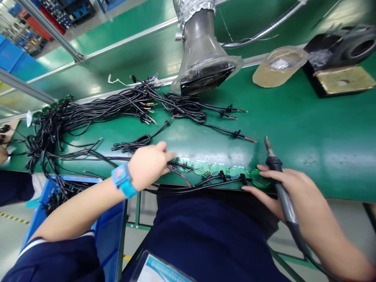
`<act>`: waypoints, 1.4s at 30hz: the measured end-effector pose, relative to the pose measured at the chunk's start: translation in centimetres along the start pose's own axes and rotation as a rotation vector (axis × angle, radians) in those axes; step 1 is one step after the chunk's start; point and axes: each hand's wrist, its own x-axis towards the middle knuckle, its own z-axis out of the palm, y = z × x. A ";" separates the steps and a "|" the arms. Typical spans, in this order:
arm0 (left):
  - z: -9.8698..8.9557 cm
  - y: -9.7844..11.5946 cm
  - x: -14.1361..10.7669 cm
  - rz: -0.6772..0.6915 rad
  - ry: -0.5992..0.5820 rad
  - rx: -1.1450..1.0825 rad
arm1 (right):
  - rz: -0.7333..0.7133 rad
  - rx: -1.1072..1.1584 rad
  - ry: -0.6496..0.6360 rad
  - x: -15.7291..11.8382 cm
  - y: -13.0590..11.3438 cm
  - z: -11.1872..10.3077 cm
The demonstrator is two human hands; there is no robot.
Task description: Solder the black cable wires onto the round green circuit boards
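Note:
My right hand (296,192) grips a soldering iron (283,192), its tip pointing up and away over the bench. The thumb and a fingertip of that hand are at the right end of a row of round green circuit boards (216,169). Coloured wire ends and black cables (205,182) lie across these boards. My left hand (149,164), with a blue wristband at the wrist, is at the left end of the row. Its fingers are closed about a black cable (176,169) with red and black wire ends, partly hidden by the hand.
A fume extractor hood (205,51) hangs over the back of the green bench (337,145). Bundles of black cables (100,105) cover the left side. A tape roll (276,68) and a sponge holder (343,82) stand back right. A blue bin (110,231) sits below left.

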 end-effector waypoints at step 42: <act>5.7 3.5 2.5 -0.189 0.225 -0.518 | 0.043 0.587 -0.004 5.2 -3.0 1.9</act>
